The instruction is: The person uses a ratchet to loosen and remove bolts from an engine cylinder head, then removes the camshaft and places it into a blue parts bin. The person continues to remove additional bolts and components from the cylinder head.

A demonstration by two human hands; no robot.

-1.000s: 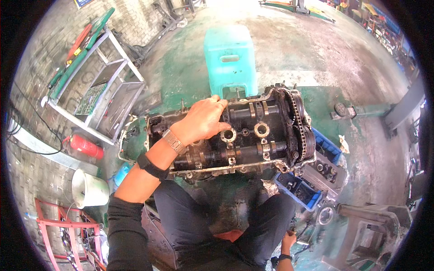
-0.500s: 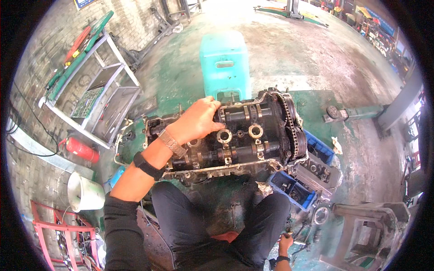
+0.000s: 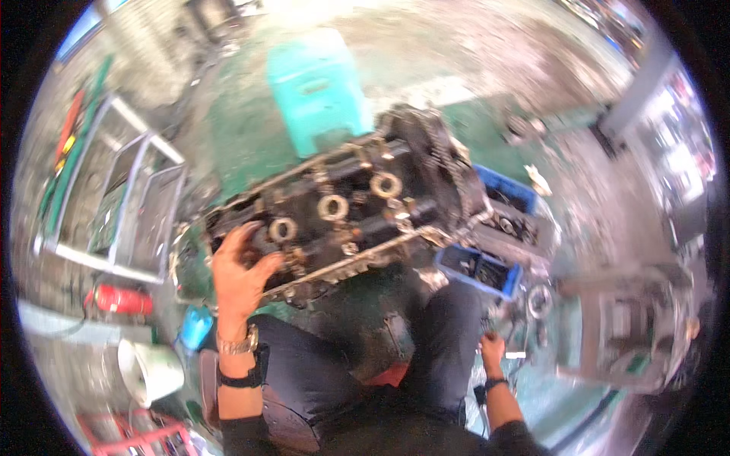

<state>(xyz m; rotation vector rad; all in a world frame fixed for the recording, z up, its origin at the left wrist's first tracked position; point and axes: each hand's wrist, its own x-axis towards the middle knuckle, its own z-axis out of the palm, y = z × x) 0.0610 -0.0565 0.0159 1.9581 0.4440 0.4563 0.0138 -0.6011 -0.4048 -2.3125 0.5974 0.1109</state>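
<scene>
A dark, oily engine cylinder head (image 3: 334,209) with camshafts and round, pale-rimmed holes lies in front of my knees. A timing chain (image 3: 447,178) runs at its right end. My left hand (image 3: 242,266) is at the engine's left end, thumb and fingers apart and curved, with nothing visible between them; whether it touches the metal is unclear. Low beside my right knee, my right hand (image 3: 493,348) has its fingers curled, near small metal parts on the floor. Blur hides what it grips.
Blue bins (image 3: 479,271) of parts and a grey metal cover (image 3: 517,228) lie right of the engine. A turquoise stool (image 3: 315,83) stands behind it. To the left are a metal rack (image 3: 144,205), a red fire extinguisher (image 3: 122,299) and a white bucket (image 3: 150,372).
My left hand has moved from the engine's far middle to its near left end. My right hand remains low beside my right knee. The whole view has turned and blurred.
</scene>
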